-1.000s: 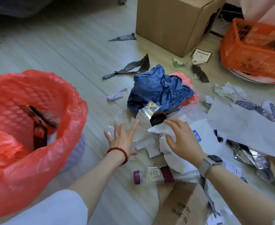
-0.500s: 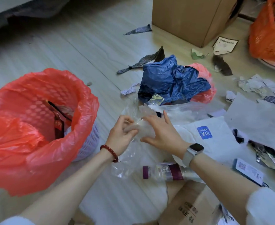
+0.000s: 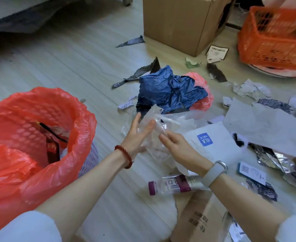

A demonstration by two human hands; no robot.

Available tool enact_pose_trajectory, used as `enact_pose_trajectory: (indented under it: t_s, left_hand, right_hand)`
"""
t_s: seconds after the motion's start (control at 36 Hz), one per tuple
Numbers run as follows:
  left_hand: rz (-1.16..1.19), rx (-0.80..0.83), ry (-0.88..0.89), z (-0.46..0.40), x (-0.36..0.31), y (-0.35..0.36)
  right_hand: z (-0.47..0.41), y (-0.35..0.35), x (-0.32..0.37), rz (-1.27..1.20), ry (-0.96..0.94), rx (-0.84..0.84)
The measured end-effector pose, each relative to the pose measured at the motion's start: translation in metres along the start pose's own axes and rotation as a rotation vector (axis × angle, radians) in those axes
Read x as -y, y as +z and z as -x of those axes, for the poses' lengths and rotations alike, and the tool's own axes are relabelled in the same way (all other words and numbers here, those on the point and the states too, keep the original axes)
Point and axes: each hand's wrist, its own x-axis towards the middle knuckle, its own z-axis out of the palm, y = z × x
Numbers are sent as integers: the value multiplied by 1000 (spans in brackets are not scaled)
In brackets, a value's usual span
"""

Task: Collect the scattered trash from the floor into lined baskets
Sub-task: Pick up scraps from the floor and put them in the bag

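While gathering the clear plastic wrap (image 3: 163, 123) off the floor (image 3: 84, 70), just in front of the blue bag (image 3: 168, 89), caught mid-step: collecting, not yet depositing. Pressed against the wrap from its near-left side with the left hand (image 3: 136, 135), fingers straight and spread, nothing curled round the film. Met from the other side by the right hand (image 3: 177, 145), fingers also extended and touching the film rather than pinching it, so squeezed between two flat hands rather than gripped. Probably bunching the loose sheet into a wad. Next, judged to need a firmer closing of the fingers, since slippery film tends to spring open, then a short carry left to the red-lined basket (image 3: 80, 119), already holding some wrappers. Left lying nearby: a plastic bottle (image 3: 171, 184), a white mailer (image 3: 218, 145), paper scraps.
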Motion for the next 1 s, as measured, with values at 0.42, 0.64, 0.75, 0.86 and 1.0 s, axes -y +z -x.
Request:
enact_pose_trajectory:
  t_s: [0.42,0.64,0.75,0.86,1.0]
  left_hand:
    - [134,-167,134,7,4,7]
    - [-24,-299,181,12,10,2]
    - [299,-149,-11,13,0,2]
    - [481,62,-133,11,-9,-8]
    - [167,-118,-45,-1,-7,-3]
  right_hand:
    - [22,28,-10,489,-259,-547]
    - [20,31,-7,511,-72,-435]
    - [23,38,-7,278,-84,-266]
    - [24,48,-18,376,-209,-140]
    - [24,43,-20,388,-220,-74]
